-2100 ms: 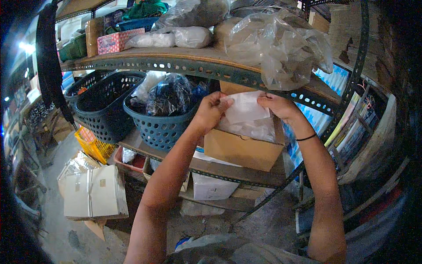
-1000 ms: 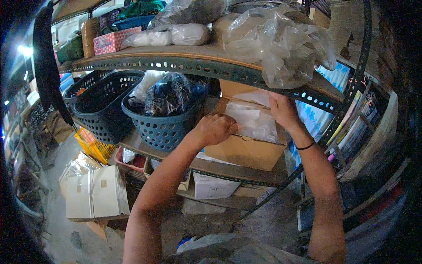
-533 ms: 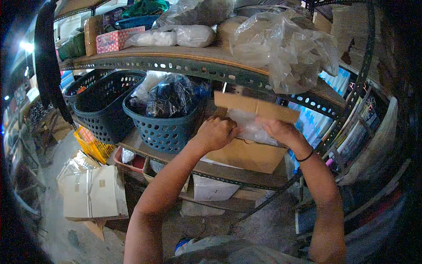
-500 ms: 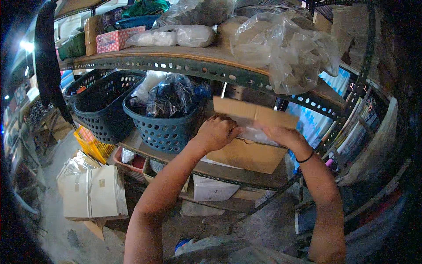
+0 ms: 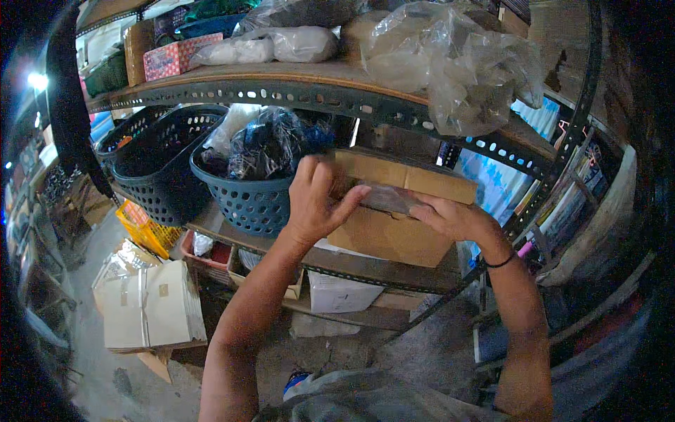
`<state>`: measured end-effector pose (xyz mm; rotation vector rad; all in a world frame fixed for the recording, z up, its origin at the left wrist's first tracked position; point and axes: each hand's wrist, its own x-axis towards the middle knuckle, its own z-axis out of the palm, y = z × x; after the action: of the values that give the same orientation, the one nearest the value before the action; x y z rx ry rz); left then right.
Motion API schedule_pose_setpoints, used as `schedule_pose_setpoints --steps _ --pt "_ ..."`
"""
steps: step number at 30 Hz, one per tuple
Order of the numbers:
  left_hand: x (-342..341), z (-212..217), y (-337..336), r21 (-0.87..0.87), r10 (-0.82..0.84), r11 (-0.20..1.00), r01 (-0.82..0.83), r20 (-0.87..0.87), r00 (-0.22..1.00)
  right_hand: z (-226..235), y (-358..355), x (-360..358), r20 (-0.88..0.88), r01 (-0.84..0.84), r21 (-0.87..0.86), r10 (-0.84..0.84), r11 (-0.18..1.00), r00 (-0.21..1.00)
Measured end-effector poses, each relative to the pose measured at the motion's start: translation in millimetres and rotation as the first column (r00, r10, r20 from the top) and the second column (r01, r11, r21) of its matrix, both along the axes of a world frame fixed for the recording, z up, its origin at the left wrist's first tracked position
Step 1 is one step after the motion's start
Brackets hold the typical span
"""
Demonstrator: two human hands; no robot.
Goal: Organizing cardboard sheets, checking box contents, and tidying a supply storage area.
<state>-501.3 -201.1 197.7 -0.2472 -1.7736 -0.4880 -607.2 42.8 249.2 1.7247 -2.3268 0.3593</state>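
A brown cardboard box [image 5: 397, 235] sits on the middle shelf with its far flap [image 5: 436, 184] raised. Clear plastic [image 5: 387, 198] shows in the mouth of the box. My left hand [image 5: 314, 204] is up at the box's left end, thumb stretched out and apart from the fingers, with nothing visible in it. The fingertips there are slightly blurred. My right hand [image 5: 455, 216] lies at the right part of the opening, its fingers stretched onto the plastic. What lies deeper in the box is hidden.
A blue-grey perforated basket [image 5: 249, 204] with dark plastic-wrapped goods stands left of the box, beside more dark baskets [image 5: 165, 176]. Above, a metal shelf edge [image 5: 281, 95] crosses, with clear plastic bags [image 5: 471, 77] hanging over it. Strapped cardboard [image 5: 151, 309] stands on the floor at lower left.
My left hand has lifted away from the plastic to the left, and its thumb has spread. The right hand remains at the opening, its fingers now more stretched out. The view has shifted slightly.
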Motion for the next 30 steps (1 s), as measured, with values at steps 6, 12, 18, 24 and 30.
schedule_pose_setpoints --steps 6,12,18,24,30 --pt "-13 -18 -19 -0.074 0.001 0.997 0.024 0.321 0.947 -12 17 27 0.029 0.196 -0.054 -0.195 0.979 0.98" --pt "-19 -30 -10 -0.012 -0.108 0.992 0.125 0.43 0.896 -54 48 34 0.212 0.295 -0.462 -0.219 0.837 0.952" --pt "-22 -37 -2 0.109 -0.139 0.988 0.108 0.332 0.933 -86 41 20 0.149 0.269 -0.789 -0.252 0.552 0.956" --pt "-22 -32 4 0.131 -0.091 0.989 0.066 0.201 0.975 -104 42 11 0.247 0.318 -0.847 -0.214 0.426 0.945" --pt "-29 -36 -4 0.089 -0.145 0.987 0.131 0.17 0.975 -100 33 13 0.246 0.296 -0.893 -0.182 0.34 0.952"
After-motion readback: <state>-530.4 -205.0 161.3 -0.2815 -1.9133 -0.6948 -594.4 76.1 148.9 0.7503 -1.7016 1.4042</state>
